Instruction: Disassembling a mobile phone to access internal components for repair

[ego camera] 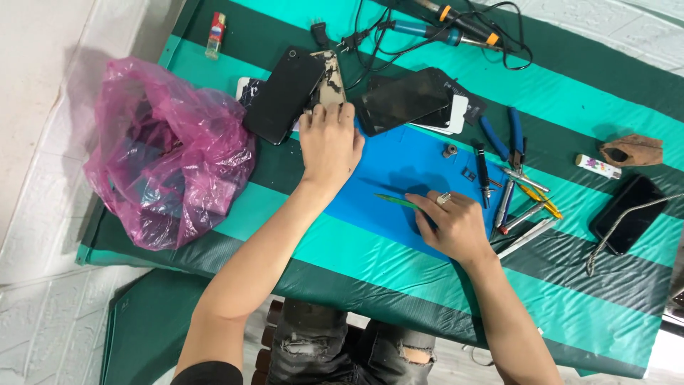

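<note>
My left hand [328,142] reaches forward over a green striped table cover [399,264], its fingertips on a worn phone [330,82] in a pile of dark phones [285,93]. Whether it grips that phone I cannot tell. My right hand [452,224] rests on a blue work mat [399,160] and holds a thin green pry tool [396,202] that points left. More black phones and screens [410,100] lie just beyond the mat.
A pink plastic bag [167,153] bulges at the left. Pliers, tweezers and screwdrivers [516,182] lie right of the mat. Soldering irons with tangled black cables [442,28] sit at the back, a lighter [215,32] at back left, a black phone [630,214] at right.
</note>
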